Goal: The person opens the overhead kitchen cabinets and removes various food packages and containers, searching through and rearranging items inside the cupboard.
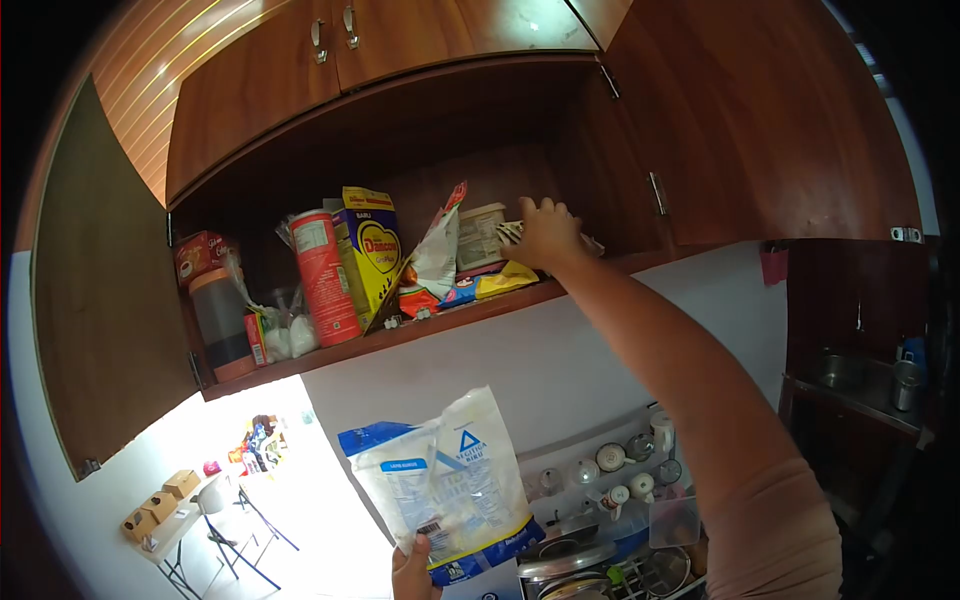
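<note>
Low in front of the cupboard, my left hand grips the bottom corner of a white-and-blue plastic bag of flour, its printed side facing me. Up inside the open cupboard, my right hand is closed around a dark-and-pale patterned packet, mostly hidden behind the fingers. Beside that hand stands a clear plastic tub. A yellow-and-blue packet lies beneath it at the shelf edge. Left of these lean a white-and-red pouch and a yellow-purple Dancow box.
Further left on the shelf are a red canister, knotted plastic bags and an orange-lidded jar. Open doors flank the cupboard. Below are cups and a dish rack.
</note>
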Motion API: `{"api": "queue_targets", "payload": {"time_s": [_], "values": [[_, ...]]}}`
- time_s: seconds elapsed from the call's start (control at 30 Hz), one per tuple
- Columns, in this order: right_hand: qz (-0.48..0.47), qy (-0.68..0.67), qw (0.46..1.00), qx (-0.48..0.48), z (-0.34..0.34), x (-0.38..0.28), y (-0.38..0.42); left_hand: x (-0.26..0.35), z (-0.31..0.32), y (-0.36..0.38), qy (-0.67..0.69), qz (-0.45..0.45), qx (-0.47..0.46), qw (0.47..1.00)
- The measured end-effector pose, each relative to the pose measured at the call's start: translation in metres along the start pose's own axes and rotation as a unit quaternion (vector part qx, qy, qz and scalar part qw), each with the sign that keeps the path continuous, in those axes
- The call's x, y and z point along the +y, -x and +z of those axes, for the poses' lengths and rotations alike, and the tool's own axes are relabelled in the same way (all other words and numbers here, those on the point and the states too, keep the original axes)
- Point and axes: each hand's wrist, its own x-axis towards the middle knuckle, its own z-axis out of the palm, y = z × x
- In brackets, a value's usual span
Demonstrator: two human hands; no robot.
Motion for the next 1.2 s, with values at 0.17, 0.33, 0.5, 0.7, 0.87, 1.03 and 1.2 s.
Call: {"api": "queue_targets", "payload": {"time_s": [0.17,0.33,0.5,0.7,0.87,1.03,1.2], "values": [[0.032,0.013,0.997,-0.076,0.007,0.008,-0.006,0.000,-0.009,0.006,0.000,-0.004,-0.007,1.000],[0.027,-0.072,0.995,-0.059,-0.009,0.051,-0.017,0.000,-0.007,0.006,0.005,-0.008,-0.007,1.000],[0.044,-0.163,0.985,-0.024,-0.009,0.100,-0.030,-0.005,0.001,0.009,0.021,-0.006,-0.013,1.000],[-0.017,-0.309,0.950,0.029,-0.004,0.142,-0.037,-0.009,0.000,0.009,0.018,0.001,-0.008,1.000],[0.027,-0.354,0.927,0.117,-0.018,0.136,-0.045,-0.007,0.009,0.014,0.026,0.004,-0.007,1.000],[0.051,-0.370,0.911,0.175,-0.041,0.127,-0.060,-0.008,0.015,0.020,0.001,-0.015,0.008,1.000],[0.059,-0.486,0.861,0.140,-0.034,0.122,-0.063,-0.006,0.017,0.023,0.009,0.003,0.013,1.000]]}}
